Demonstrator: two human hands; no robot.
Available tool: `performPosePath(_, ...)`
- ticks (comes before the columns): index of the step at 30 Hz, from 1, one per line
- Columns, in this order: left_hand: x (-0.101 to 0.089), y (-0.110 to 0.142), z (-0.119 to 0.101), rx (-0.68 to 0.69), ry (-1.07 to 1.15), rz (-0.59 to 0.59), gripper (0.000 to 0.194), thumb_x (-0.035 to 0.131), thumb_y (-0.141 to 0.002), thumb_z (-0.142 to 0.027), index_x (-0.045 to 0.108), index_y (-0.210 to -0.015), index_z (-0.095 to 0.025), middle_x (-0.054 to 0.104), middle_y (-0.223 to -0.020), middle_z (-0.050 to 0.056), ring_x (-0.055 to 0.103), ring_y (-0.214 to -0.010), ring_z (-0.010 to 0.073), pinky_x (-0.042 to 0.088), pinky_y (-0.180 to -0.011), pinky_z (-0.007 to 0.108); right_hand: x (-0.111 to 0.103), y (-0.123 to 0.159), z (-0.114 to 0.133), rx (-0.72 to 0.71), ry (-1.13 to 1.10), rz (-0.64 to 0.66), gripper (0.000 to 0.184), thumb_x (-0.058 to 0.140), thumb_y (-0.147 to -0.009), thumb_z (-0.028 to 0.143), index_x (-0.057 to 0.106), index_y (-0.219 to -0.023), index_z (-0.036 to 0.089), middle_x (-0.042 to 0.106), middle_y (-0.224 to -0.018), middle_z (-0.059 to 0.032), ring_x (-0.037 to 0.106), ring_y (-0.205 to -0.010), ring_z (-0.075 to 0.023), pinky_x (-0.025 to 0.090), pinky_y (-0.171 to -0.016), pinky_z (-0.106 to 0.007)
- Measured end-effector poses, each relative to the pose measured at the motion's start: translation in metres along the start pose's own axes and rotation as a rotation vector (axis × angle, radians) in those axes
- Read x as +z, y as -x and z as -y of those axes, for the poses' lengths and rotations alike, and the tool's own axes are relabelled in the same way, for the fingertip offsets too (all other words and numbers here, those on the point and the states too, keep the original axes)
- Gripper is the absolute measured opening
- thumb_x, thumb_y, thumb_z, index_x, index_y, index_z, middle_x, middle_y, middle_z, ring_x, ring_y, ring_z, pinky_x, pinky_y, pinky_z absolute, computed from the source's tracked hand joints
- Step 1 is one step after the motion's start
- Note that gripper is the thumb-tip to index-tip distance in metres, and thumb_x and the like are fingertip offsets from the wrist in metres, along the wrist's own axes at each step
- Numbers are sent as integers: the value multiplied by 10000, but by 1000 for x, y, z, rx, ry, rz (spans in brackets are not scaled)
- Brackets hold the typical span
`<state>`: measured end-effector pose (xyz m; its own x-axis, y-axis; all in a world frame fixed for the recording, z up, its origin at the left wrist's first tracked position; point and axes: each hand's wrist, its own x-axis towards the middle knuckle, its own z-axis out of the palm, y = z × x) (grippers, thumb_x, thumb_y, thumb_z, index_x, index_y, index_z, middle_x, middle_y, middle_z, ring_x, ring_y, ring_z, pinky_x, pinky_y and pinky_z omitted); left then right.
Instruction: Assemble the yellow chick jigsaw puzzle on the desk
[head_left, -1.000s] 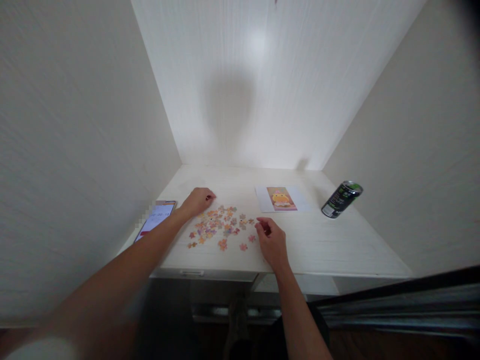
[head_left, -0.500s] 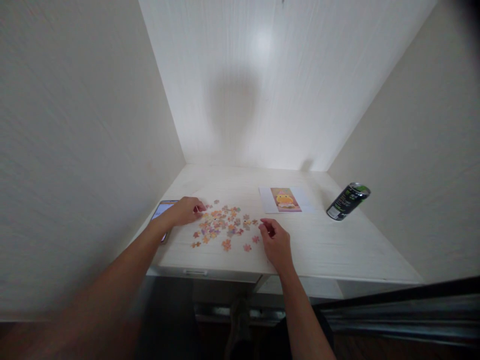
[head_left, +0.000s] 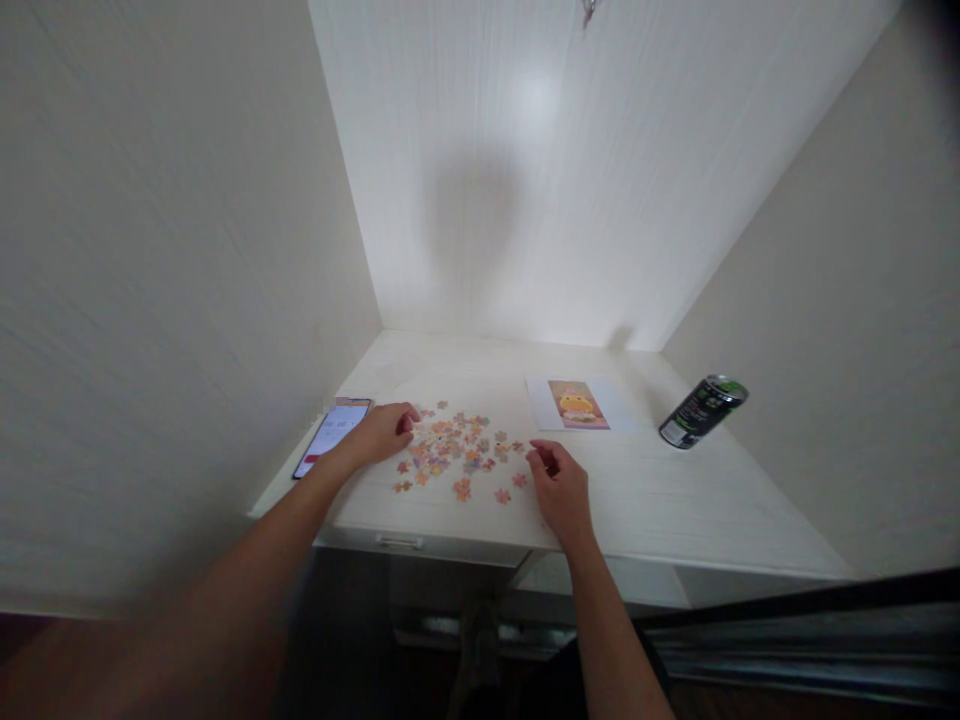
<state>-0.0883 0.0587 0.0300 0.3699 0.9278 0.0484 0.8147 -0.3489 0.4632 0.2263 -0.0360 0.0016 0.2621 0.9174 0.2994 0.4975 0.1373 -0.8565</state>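
A loose heap of small jigsaw puzzle pieces (head_left: 450,440), mostly orange, pink and purple, lies on the white desk. My left hand (head_left: 388,432) rests at the heap's left edge, its fingers loosely curled and the thumb apart from the index finger. On the other side, my right hand (head_left: 559,487) is beside the rightmost pieces, half curled with a gap between thumb and fingers. I see no piece in either hand. Behind the right hand lies a picture sheet (head_left: 577,405) showing a yellow figure on a pinkish ground.
A phone (head_left: 322,445) with a lit screen lies at the left, partly behind my left forearm. To the right stands a black and green can (head_left: 701,412). White panels (head_left: 480,200) enclose the desk (head_left: 675,510) at the back and both sides. A drawer handle (head_left: 399,542) shows below the front edge.
The view has shifted slightly, so the desk and its things appear a little further right. More of the phone shows beside my left forearm. Both hands stay near the same pieces.
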Motion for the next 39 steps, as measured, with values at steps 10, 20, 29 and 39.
performPosePath(10, -7, 17, 1, -24, -141, -111, 292, 560, -843, -147, 631, -1127, -149, 621, -874, 26, 547, -788, 160, 421, -768, 316, 0, 0, 0, -4, -9, 11, 340, 529, -892, 388, 716, -1042, 145, 738, -849, -94, 630, -698, -208, 497, -685, -333)
performPosePath(20, -20, 29, 0, 57, -308, 82, 249, 484, -808, -45, 697, -903, -132, 613, -952, 79, 567, -907, 195, 455, -905, 381, 0, 0, 0, -4, -3, 9, 328, 542, -888, 388, 721, -1025, 150, 746, -857, -98, 634, -699, -211, 493, -691, -335)
performPosePath(29, -7, 2, -35, 22, -191, 117, 165, 586, -903, -245, 706, -976, -158, 663, -925, 48, 600, -836, 165, 490, -847, 352, 0, -1, -1, -3, -10, 10, 337, 537, -892, 402, 718, -1022, 149, 733, -827, -85, 618, -684, -206, 485, -684, -337)
performPosePath(39, -7, -23, -39, -19, -129, 241, 98, 670, -830, -141, 672, -927, -128, 637, -860, 25, 582, -795, 148, 497, -833, 339, 0, 0, -2, -3, -25, 1, 342, 537, -888, 407, 719, -1026, 152, 735, -833, -84, 613, -677, -203, 485, -675, -336)
